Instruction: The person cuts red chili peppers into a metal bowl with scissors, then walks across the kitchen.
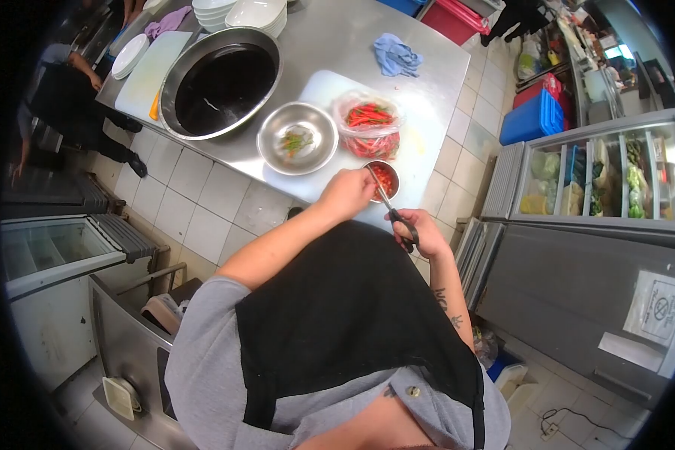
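We are standing at a steel table (330, 45), and a white cutting board (420, 172) is lying on it in front of us. To the left, a wide metal basin (268, 79) is holding dark liquid. Between the basin and our work, a steel bowl (315, 135) is resting at the board's left side, with green stems (295, 142) lying in it. Just beside the bowl, a clear plastic bag of red chilies (371, 135) is sitting open on the board. Our left hand (349, 193) is reaching to the left rim of a small metal cup, its fingers bending close together; we are not managing to tell what they are pinching. Our right hand (424, 229) is gripping black-handled scissors (394, 215), whose blades are slanting over the small metal cup (398, 180) toward the left fingertips. The cup is standing near the board's front edge, below the bag, and is containing cut red pieces (384, 182).
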`<state>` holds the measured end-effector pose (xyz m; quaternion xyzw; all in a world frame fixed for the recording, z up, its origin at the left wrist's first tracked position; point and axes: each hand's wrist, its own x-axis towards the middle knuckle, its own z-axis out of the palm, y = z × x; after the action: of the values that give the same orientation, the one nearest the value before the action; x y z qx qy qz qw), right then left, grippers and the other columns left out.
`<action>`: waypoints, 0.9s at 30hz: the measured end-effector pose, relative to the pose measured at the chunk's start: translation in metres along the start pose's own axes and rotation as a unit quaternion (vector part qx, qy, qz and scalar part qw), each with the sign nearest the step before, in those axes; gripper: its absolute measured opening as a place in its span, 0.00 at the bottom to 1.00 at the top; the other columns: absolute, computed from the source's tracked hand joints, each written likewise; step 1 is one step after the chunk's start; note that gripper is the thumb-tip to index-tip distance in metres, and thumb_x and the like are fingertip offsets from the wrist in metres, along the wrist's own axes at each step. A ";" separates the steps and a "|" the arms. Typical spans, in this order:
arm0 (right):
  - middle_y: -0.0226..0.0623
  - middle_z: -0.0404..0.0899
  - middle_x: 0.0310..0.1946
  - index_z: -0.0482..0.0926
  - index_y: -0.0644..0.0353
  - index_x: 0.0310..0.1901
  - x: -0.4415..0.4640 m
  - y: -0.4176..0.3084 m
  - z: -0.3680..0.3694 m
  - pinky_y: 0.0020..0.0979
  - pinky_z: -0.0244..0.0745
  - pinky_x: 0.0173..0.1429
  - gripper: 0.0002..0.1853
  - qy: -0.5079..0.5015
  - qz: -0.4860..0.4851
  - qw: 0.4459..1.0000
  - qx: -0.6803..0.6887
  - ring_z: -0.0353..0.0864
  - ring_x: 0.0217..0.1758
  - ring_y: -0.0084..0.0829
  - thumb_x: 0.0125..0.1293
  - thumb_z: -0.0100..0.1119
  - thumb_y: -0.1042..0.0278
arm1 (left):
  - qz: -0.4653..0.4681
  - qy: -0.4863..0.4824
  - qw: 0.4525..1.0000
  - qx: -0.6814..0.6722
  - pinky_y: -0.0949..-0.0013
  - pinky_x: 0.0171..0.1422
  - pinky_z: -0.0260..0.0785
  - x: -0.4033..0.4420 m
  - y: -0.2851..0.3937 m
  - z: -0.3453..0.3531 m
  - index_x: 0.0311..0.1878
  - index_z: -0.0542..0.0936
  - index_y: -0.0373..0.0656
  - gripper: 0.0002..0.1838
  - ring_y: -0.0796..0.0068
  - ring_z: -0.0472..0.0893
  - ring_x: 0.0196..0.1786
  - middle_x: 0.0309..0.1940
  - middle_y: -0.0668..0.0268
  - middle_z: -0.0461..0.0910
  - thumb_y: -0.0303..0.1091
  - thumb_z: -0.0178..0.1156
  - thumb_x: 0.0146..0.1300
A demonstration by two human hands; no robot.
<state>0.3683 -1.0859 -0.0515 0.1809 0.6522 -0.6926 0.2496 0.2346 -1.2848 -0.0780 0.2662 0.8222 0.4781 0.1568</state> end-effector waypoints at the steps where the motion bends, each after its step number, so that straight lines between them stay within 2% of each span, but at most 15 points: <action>1: 0.26 0.78 0.23 0.83 0.64 0.51 -0.001 -0.002 0.001 0.22 0.69 0.26 0.23 0.005 0.008 1.000 -0.013 0.75 0.22 0.17 0.65 0.74 0.54 | 0.004 0.002 1.000 0.010 0.56 0.39 0.76 0.000 -0.002 0.001 0.38 0.84 0.36 0.08 0.52 0.85 0.31 0.26 0.50 0.84 0.32 0.63 0.63; 5: 0.27 0.79 0.23 0.83 0.64 0.51 -0.003 -0.001 0.002 0.23 0.70 0.27 0.22 0.006 0.015 1.000 -0.019 0.76 0.22 0.18 0.66 0.73 0.54 | 0.008 0.008 1.000 0.007 0.57 0.38 0.76 -0.001 -0.003 0.003 0.37 0.84 0.36 0.08 0.51 0.85 0.30 0.25 0.50 0.83 0.32 0.63 0.64; 8: 0.27 0.79 0.23 0.83 0.65 0.51 -0.004 0.003 -0.001 0.23 0.70 0.28 0.23 -0.007 -0.023 1.000 0.010 0.76 0.22 0.18 0.66 0.72 0.52 | -0.004 0.015 1.000 -0.005 0.57 0.37 0.75 -0.001 0.003 0.000 0.37 0.84 0.36 0.08 0.51 0.84 0.29 0.25 0.50 0.83 0.32 0.63 0.64; 11: 0.28 0.79 0.24 0.82 0.65 0.53 -0.010 -0.005 -0.001 0.24 0.70 0.30 0.21 -0.013 -0.015 1.000 -0.009 0.76 0.24 0.20 0.67 0.66 0.56 | 0.005 0.014 1.000 -0.010 0.57 0.37 0.75 -0.003 0.004 0.001 0.37 0.84 0.35 0.08 0.51 0.84 0.29 0.25 0.50 0.83 0.32 0.63 0.64; 17: 0.29 0.79 0.24 0.81 0.67 0.53 -0.011 -0.013 0.002 0.24 0.70 0.30 0.20 -0.005 0.013 0.999 -0.040 0.76 0.24 0.21 0.65 0.62 0.60 | 0.008 0.028 1.000 -0.006 0.56 0.38 0.76 -0.003 0.003 0.007 0.38 0.84 0.35 0.08 0.50 0.85 0.30 0.27 0.49 0.84 0.32 0.63 0.65; 20: 0.28 0.79 0.24 0.82 0.66 0.53 -0.009 -0.005 -0.001 0.24 0.70 0.28 0.26 -0.012 0.002 0.999 -0.030 0.76 0.22 0.19 0.66 0.72 0.49 | 0.019 0.033 0.999 -0.018 0.56 0.38 0.76 -0.004 0.002 0.009 0.37 0.83 0.35 0.08 0.50 0.86 0.31 0.27 0.50 0.84 0.32 0.63 0.65; 27: 0.27 0.79 0.24 0.82 0.65 0.52 -0.004 0.008 -0.001 0.23 0.70 0.27 0.26 0.003 -0.013 1.000 0.002 0.75 0.22 0.18 0.64 0.74 0.50 | 0.017 0.020 1.000 -0.001 0.55 0.37 0.75 -0.005 0.004 0.010 0.36 0.83 0.36 0.08 0.50 0.85 0.30 0.26 0.50 0.84 0.32 0.63 0.65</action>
<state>0.3763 -1.0845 -0.0553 0.1747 0.6538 -0.6965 0.2385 0.2453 -1.2791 -0.0796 0.2704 0.8198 0.4871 0.1326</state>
